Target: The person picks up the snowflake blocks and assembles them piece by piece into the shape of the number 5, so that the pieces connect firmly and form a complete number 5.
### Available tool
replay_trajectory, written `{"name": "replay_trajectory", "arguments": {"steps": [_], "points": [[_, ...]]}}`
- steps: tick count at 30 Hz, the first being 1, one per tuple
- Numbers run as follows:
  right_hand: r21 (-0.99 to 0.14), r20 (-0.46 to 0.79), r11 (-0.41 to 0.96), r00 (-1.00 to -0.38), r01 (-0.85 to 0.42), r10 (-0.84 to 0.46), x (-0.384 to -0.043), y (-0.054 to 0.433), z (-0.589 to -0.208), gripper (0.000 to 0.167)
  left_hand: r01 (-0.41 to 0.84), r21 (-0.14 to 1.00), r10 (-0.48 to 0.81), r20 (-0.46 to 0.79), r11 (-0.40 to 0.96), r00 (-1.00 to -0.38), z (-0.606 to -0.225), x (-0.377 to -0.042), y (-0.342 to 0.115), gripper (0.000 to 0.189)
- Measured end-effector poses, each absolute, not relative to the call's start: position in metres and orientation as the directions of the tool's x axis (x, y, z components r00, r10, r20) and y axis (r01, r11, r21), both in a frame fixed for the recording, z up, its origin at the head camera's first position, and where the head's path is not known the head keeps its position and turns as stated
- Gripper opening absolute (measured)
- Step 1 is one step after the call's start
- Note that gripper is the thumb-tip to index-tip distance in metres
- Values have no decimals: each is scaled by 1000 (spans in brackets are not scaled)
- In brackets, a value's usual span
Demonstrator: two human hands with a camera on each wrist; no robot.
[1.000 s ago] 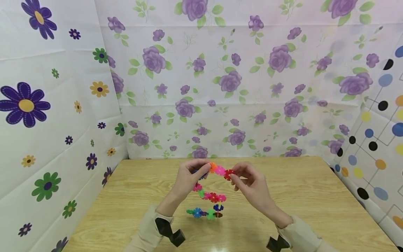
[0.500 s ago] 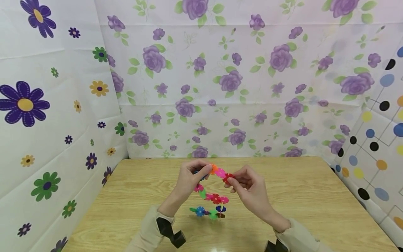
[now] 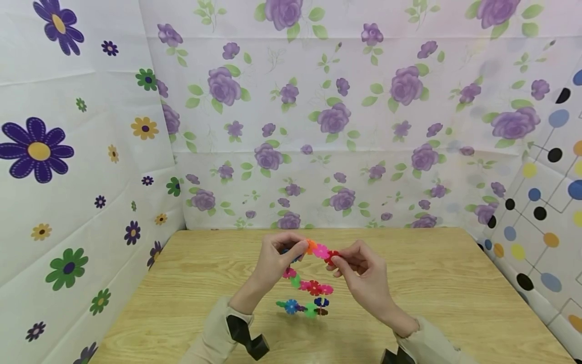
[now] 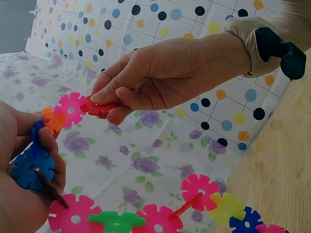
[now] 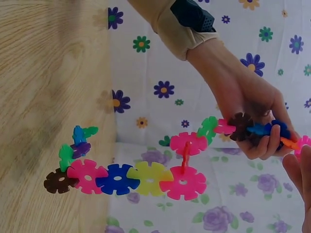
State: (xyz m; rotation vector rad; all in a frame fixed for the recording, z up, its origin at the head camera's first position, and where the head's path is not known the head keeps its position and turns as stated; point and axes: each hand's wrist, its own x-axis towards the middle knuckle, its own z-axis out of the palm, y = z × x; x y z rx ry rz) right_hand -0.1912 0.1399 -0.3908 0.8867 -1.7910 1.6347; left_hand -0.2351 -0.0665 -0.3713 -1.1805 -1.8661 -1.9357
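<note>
A chain of interlocking flower-shaped plastic discs (image 5: pixel 116 185) hangs in a winding line from the hands. My left hand (image 3: pixel 273 260) grips its upper part, fingers curled round the blue discs (image 4: pixel 33 170) beside an orange disc (image 4: pixel 53 120). Between the hands is a pink disc (image 4: pixel 71 110). At the chain's end, my right hand (image 3: pixel 369 273) pinches a red disc (image 4: pixel 101 108) between thumb and fingers; its edge meets the pink one. Lower down hang pink, green, yellow, dark blue and brown discs. In the right wrist view, my right hand shows only partly, at the right edge.
A wood-grain table (image 3: pixel 423 273) lies under the hands, with the chain's lower end, a green and light blue stretch (image 3: pixel 291 306), close to its surface. Flower-printed cloth (image 3: pixel 291 126) stands behind and to the left, dotted cloth (image 3: pixel 545 217) to the right.
The right hand has moved slightly down and turned on the red disc. The hanging chain has swung a little to the right; the left hand keeps its hold.
</note>
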Motion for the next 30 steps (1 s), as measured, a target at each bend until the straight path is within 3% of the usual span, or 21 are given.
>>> {"name": "replay_trajectory", "arguments": {"steps": [6,14,30], "points": [[-615,779,58,-618,-786,-108,-192,141,-391,18,649,731,373,674,-212,-637,-374,-234,-66,14],[-614,776,96,-621,-784,-109,-193,143,-391,18,610,776,363,621,-160,-694,-374,-232,-64,15],[-604,782,109,-613,-790,-111,-197,149,-392,16,595,791,364,600,-140,-713,-371,-232,-58,17]]}}
